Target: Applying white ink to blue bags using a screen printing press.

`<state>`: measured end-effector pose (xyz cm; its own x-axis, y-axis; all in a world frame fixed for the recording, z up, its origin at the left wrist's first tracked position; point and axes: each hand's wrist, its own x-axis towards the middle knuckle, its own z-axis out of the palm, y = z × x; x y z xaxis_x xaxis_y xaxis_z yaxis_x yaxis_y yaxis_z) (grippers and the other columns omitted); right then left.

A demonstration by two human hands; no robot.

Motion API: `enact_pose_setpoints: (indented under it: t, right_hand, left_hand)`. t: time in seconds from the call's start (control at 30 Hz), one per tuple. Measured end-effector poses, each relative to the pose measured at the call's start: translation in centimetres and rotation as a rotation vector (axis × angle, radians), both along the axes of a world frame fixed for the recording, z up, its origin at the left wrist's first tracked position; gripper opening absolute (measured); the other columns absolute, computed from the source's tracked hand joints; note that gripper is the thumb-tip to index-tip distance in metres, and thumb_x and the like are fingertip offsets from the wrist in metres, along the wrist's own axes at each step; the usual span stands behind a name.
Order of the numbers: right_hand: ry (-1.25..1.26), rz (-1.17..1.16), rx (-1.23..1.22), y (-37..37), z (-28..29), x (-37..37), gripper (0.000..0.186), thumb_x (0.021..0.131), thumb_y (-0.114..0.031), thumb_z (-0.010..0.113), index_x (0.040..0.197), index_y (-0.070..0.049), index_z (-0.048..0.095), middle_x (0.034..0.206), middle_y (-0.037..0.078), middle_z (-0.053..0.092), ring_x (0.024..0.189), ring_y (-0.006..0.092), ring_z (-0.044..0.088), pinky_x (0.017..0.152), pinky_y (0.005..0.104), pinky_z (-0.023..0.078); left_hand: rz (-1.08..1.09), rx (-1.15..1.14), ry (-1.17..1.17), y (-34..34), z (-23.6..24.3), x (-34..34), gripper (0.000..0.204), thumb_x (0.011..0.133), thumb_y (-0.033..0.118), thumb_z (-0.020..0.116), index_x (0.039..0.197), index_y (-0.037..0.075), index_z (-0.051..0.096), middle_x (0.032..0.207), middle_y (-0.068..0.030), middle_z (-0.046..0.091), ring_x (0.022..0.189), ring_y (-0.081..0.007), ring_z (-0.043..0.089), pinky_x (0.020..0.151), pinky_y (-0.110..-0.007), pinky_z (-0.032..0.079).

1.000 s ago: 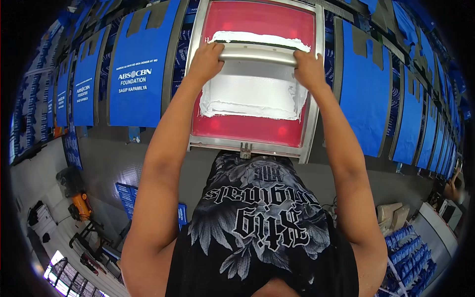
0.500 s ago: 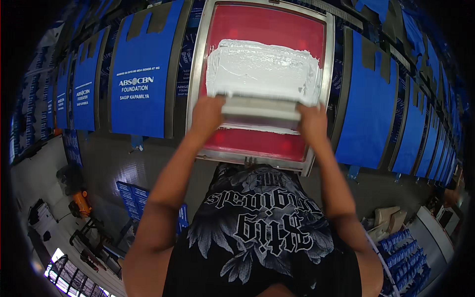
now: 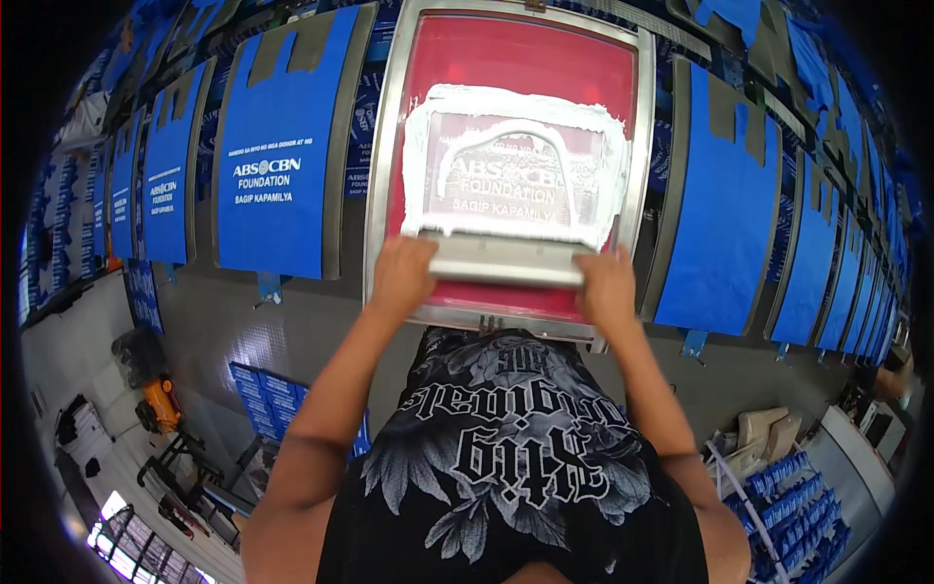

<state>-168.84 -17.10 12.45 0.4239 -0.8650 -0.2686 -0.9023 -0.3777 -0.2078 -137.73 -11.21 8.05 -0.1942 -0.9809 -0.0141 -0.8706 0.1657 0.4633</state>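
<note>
Squeegee (image 3: 506, 263) lies crosswise on the red screen (image 3: 520, 49), in the near part of the metal frame (image 3: 642, 127), roughly parallel to the near edge. Left hand (image 3: 407, 274) closed around its left end, right hand (image 3: 608, 287) closed around its right end. Both gripping; middle span bare between them. Finger undersides hidden, can't tell how far they wrap.

White ink (image 3: 525, 95): bead along squeegee's far side, ragged band along the far, left and right sides of the patch, thin arch in the middle. Pale lettering visible inside the patch. Red strip of screen between squeegee and near edge, wider one between ink and far edge.

In the way on the near side: frame's near edge, small bracket (image 3: 491, 323) at its middle, then the person's patterned shirt (image 3: 516, 428) right behind. Hands overlap the frame's left and right edges in view; can't tell if they touch metal.

Around: blue sheet (image 3: 277, 127) on a gray board (image 3: 350, 127) beside the frame's left edge, similar one off the right edge, more in rows beyond. Lower left, well apart: orange machine (image 3: 161, 404). Lower right: packages (image 3: 769, 433), blue pieces (image 3: 793, 516).
</note>
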Motion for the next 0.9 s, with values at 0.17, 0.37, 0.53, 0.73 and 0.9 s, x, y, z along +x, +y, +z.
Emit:
enact_pose_setpoints:
  t: [0.17, 0.37, 0.53, 0.73, 0.9]
  right_hand:
    - [0.016, 0.044, -0.176, -16.2, -2.0, 0.5, 0.043, 0.064, -0.006, 0.056, 0.106, -0.011, 0.065, 0.089, 0.017, 0.066, 0.083, 0.0334, 0.064, 0.082, 0.0428, 0.048]
    - [0.178, 0.052, 0.030, -9.7, 1.8, 1.2, 0.041, 0.066, -0.009, 0.059, 0.106, -0.013, 0.066, 0.088, 0.014, 0.067, 0.085, 0.0278, 0.065, 0.088, 0.0416, 0.045]
    - [0.007, 0.002, 0.069, 1.8, 0.4, 0.0, 0.044, 0.060, -0.002, 0.064, 0.103, -0.011, 0.066, 0.086, 0.015, 0.065, 0.088, 0.0285, 0.061, 0.107, 0.0500, 0.027]
    - [0.080, 0.032, -0.208, -16.1, -2.2, 0.8, 0.037, 0.069, -0.010, 0.056, 0.104, -0.013, 0.066, 0.090, 0.013, 0.068, 0.089, 0.0267, 0.065, 0.091, 0.0461, 0.040]
    - [0.112, 0.034, -0.020, -11.0, 1.5, 1.1, 0.042, 0.064, -0.008, 0.060, 0.105, -0.014, 0.066, 0.084, 0.015, 0.067, 0.081, 0.0288, 0.065, 0.091, 0.0433, 0.042]
  left_hand:
    - [0.100, 0.018, -0.232, -18.4, 1.7, 0.9, 0.028, 0.068, 0.022, 0.068, 0.094, 0.013, 0.069, 0.082, -0.0154, 0.067, 0.080, -0.0318, 0.065, 0.072, -0.042, 0.052]
    - [0.095, 0.286, -0.184, -11.5, 4.8, 1.4, 0.030, 0.071, 0.029, 0.072, 0.095, 0.011, 0.069, 0.089, -0.0149, 0.067, 0.085, -0.0308, 0.064, 0.074, -0.041, 0.050]
    - [-0.018, -0.043, 0.061, -0.2, 1.3, -0.4, 0.025, 0.058, 0.002, 0.072, 0.083, 0.007, 0.067, 0.077, -0.0155, 0.064, 0.079, -0.0358, 0.059, 0.074, -0.046, 0.047]
    - [0.065, 0.028, -0.181, -19.0, 2.1, 1.0, 0.025, 0.069, 0.028, 0.070, 0.091, 0.014, 0.069, 0.083, -0.0130, 0.067, 0.081, -0.0314, 0.065, 0.073, -0.042, 0.051]
    - [0.058, 0.126, -0.173, -13.0, 4.3, 1.8, 0.028, 0.073, 0.025, 0.069, 0.097, 0.012, 0.069, 0.090, -0.0149, 0.067, 0.085, -0.0313, 0.064, 0.075, -0.042, 0.050]
